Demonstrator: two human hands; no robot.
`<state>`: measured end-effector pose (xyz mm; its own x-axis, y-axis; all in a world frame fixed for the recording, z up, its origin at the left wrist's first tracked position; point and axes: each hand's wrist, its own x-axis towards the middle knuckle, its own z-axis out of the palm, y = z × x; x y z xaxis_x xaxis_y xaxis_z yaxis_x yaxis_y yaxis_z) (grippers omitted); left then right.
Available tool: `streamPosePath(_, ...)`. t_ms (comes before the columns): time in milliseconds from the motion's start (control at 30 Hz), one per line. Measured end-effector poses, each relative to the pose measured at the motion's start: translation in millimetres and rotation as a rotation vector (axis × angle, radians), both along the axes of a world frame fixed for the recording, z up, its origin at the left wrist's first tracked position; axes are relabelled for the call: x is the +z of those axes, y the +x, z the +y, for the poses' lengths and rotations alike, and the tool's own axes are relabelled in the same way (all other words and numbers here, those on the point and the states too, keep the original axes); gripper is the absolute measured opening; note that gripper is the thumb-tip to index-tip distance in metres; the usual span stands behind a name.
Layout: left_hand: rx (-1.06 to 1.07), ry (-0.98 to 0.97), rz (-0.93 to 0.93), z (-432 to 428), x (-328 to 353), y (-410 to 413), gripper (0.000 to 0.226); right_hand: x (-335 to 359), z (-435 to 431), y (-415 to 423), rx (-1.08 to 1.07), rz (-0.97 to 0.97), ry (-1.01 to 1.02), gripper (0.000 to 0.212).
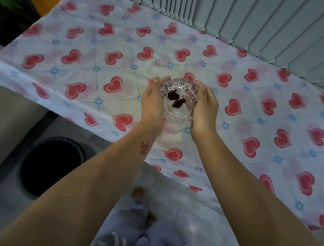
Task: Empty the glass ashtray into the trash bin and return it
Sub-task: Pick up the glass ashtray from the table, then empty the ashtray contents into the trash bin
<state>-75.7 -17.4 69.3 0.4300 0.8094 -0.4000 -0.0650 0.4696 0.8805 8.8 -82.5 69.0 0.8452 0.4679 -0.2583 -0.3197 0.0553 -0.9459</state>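
A clear cut-glass ashtray [178, 112] with two dark clumps of ash inside sits near the middle of the table. My left hand [153, 101] cups its left side and my right hand [205, 109] cups its right side, both wrapped around the rim. Whether the ashtray rests on the cloth or is slightly lifted is unclear. The black round trash bin [49, 165] stands on the floor at the lower left, beside the table's near corner.
The table wears a white cloth with red hearts [269, 119]. Grey vertical blinds [251, 21] run along the far edge. A beige sofa [1, 115] borders the left. My legs and bare feet show on the pale tiled floor below.
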Motion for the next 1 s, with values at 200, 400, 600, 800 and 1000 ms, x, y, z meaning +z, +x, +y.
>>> streamPosePath(200,0.196,0.005,0.014,-14,-9,-47,0.037,-9,-2,-43,0.115,-0.03,-0.072,0.027)
streamPosePath(400,0.298,-0.012,0.049,-24,-21,-101,0.035,-20,-3,-90,0.254,-0.068,-0.116,0.027)
streamPosePath(600,0.411,-0.056,0.051,-8,-27,-162,0.027,-28,18,-143,0.351,-0.013,-0.086,0.026)
streamPosePath(800,0.452,-0.073,0.058,22,-50,-238,0.03,-50,52,-222,0.368,0.113,-0.129,0.023)
streamPosePath(1000,0.464,-0.043,0.133,54,-93,-324,0.034,-101,85,-310,0.394,0.132,-0.188,0.03)
